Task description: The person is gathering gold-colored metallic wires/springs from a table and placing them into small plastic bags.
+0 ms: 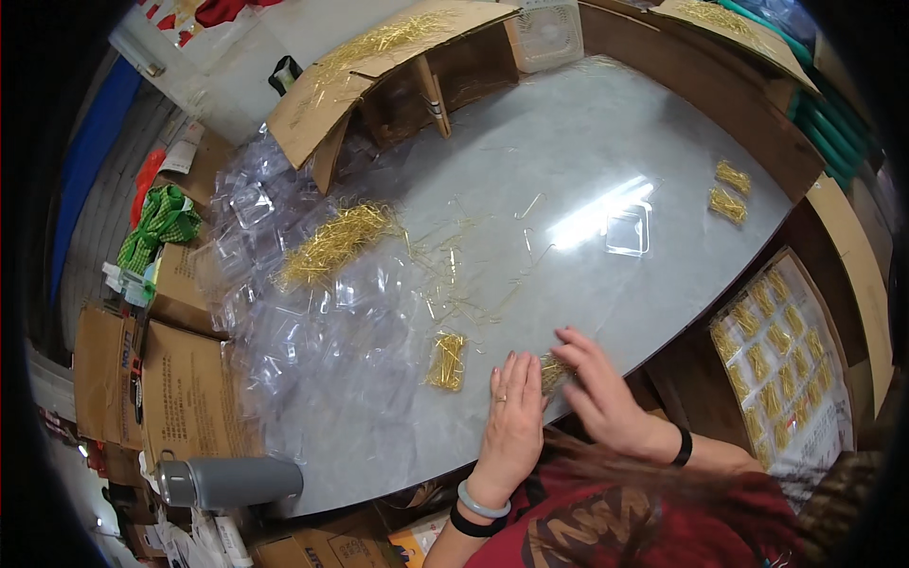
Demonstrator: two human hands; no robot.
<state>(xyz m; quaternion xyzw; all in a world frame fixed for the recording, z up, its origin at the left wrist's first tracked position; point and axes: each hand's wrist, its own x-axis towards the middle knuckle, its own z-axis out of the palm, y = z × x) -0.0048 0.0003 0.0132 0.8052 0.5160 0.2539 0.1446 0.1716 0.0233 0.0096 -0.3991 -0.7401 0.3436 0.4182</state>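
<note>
At the near edge of the grey table (473,180), a small clear pack of gold wire hooks (553,373) lies between my hands, partly hidden by them. My left hand (516,402) rests flat along its left side, fingers straight and close together. On the other side my right hand (608,396) is open, its stretched fingers reaching over and beside the pack. Just left of my left fingertips lies another pack of gold hooks (447,361). Loose gold hooks (336,244) are heaped farther left, with several strewn over the tabletop.
Many empty clear plastic cases (322,331) cover the left side; one empty case (629,233) lies at right. Two filled packs (727,192) sit near the far right edge. A cardboard shelf (388,80) stands at the back, a grey bottle (230,482) at the near left, a tray of filled packs (781,355) lower right.
</note>
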